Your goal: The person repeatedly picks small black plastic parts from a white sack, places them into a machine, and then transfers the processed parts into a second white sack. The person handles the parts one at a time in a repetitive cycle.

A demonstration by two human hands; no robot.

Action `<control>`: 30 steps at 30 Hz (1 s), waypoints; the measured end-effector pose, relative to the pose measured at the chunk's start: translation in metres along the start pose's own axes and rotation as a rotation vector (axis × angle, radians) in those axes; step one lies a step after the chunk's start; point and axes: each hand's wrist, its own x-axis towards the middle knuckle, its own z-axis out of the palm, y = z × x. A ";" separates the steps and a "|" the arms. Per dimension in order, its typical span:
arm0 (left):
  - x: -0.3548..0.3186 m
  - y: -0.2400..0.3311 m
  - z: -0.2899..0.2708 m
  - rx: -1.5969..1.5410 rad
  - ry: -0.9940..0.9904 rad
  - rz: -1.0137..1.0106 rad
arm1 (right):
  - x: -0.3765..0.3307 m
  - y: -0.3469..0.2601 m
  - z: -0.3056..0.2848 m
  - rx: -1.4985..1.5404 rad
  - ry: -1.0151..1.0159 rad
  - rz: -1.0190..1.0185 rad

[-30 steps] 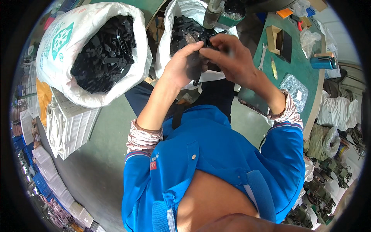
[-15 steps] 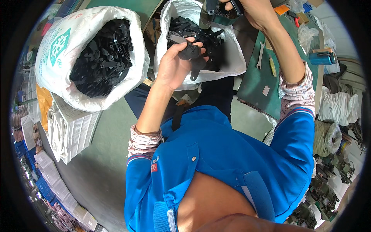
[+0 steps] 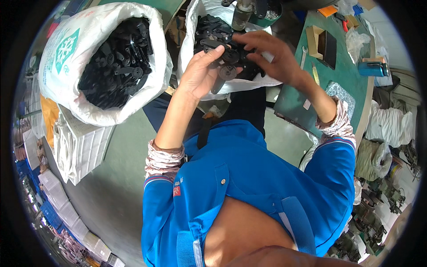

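Observation:
My left hand (image 3: pixel 195 75) is closed around a few black lever-like parts (image 3: pixel 227 72) with round disc ends, above the near part of a white woven sack (image 3: pixel 262 83). Several similar black parts (image 3: pixel 212 27) fill that sack. My right hand (image 3: pixel 280 58) is just to the right of the held parts, slightly blurred, its fingers bent and apart. Nothing shows between them. Beyond my hands stands a grey metal machine post (image 3: pixel 242 17), with a green cup (image 3: pixel 270 18) of small bits beside it.
Another white sack (image 3: pixel 58 89) full of black parts stands at the left, by a white plastic crate (image 3: pixel 84 155). On the green bench (image 3: pixel 291 100) at the right lie a wrench (image 3: pixel 304 57), a yellow-handled tool (image 3: pixel 315 73), an open cardboard box (image 3: pixel 315 41) and a blue bottle (image 3: pixel 372 69).
My right hand has come down from the machine to beside my left hand. The black parts in my left hand have shifted, and the open box on the bench has come into view.

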 end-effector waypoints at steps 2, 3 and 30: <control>0.001 -0.006 -0.004 0.010 -0.053 -0.049 | -0.004 0.000 0.010 -0.109 -0.018 -0.151; 0.002 -0.009 -0.005 0.015 -0.080 -0.073 | -0.005 -0.001 0.008 -0.086 0.026 -0.156; 0.002 -0.029 0.005 -0.070 0.115 0.242 | 0.052 -0.014 -0.056 0.579 0.431 0.444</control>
